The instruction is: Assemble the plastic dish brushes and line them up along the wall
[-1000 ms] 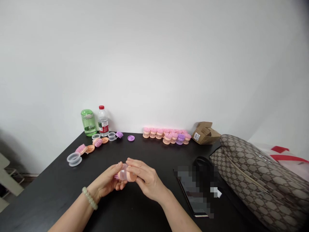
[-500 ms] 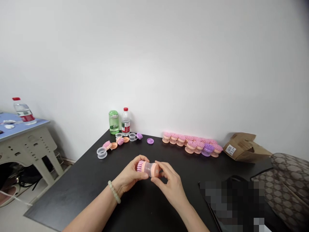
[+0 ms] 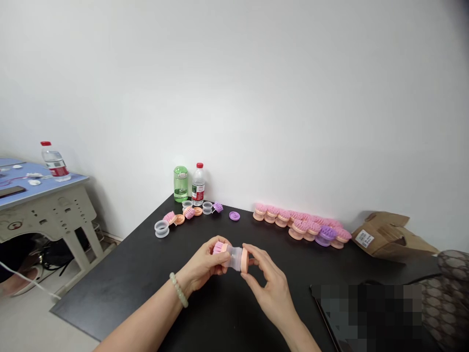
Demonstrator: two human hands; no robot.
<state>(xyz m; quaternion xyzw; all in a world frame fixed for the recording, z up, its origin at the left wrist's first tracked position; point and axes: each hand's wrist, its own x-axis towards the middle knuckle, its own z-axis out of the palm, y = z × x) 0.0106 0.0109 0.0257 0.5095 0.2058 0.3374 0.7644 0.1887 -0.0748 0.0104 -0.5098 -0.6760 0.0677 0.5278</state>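
Observation:
A small scrub brush [image 3: 235, 258] with pink bristles, a clear middle and a peach base lies sideways between my hands. My left hand [image 3: 208, 261] is closed round its bristle end, the thumb pressing near the clear part. The fingertips and thumb of my right hand [image 3: 266, 278] pinch the rim of the peach base. Beyond the hands, to the left, lie loose brush parts: a clear ring-shaped body [image 3: 161, 229], a pink brush head [image 3: 169, 217], a peach disc [image 3: 179, 219], a purple brush head [image 3: 218, 207] and a purple disc [image 3: 234, 215].
Rows of pink-bristled brushes [image 3: 281, 218], one of them purple [image 3: 325, 236], stand along the wall. A green bottle [image 3: 181, 185] and a water bottle [image 3: 198, 185] are at the back left corner. A brown paper bag [image 3: 395, 237] lies at the right on the black table [image 3: 139, 274].
The brush's clear middle now looks longer and wider between its ends, and the peach base has turned edge-on. The view has shifted slightly left. Both hands remain on the brush.

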